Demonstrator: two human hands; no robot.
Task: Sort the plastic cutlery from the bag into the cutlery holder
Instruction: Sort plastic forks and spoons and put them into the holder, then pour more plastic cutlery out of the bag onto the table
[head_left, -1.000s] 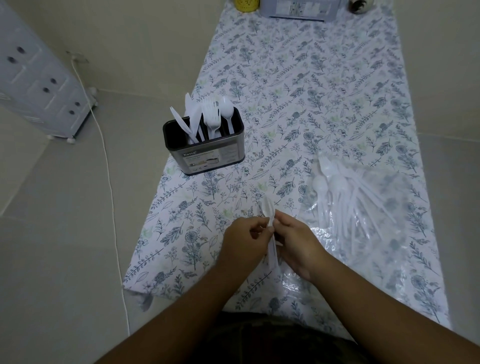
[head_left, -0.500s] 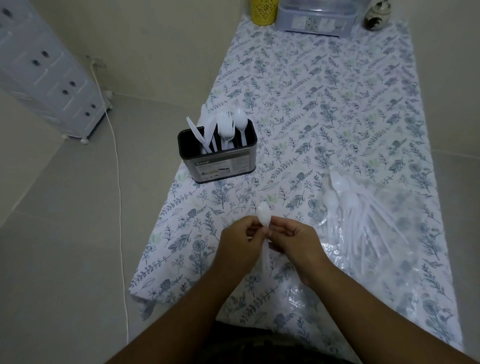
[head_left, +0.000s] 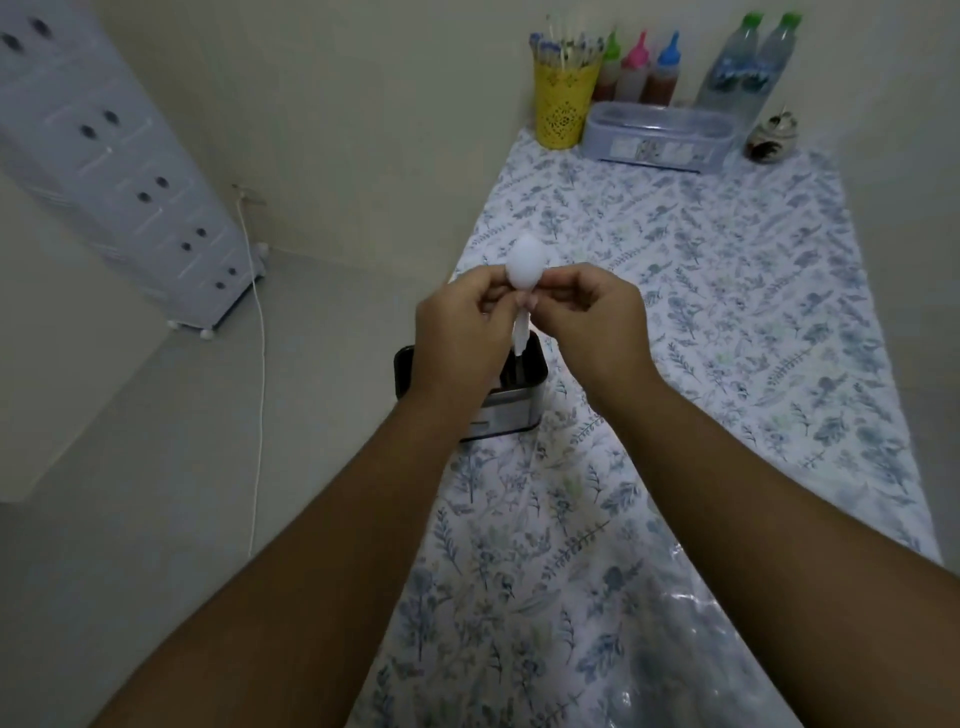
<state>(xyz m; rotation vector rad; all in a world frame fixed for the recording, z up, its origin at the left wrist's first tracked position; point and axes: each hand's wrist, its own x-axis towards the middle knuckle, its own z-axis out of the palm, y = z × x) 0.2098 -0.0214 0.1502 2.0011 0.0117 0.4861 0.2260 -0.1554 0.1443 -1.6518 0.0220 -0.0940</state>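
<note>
Both hands, left hand and right hand, are pinching a white spoon above the holder. Letting go crooked, it might be missing and falling out.

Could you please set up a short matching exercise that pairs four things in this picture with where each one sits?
Things:
1. white plastic spoon
2. cutlery holder
3. yellow cup
4. drawer unit

Places:
A. far end of the table, beside the squeeze bottles
B. on the floor, left of the table
C. pinched between both hands, bowl up
D. at the table's left edge, partly behind the left hand

Pairs: 1-C, 2-D, 3-A, 4-B
</note>
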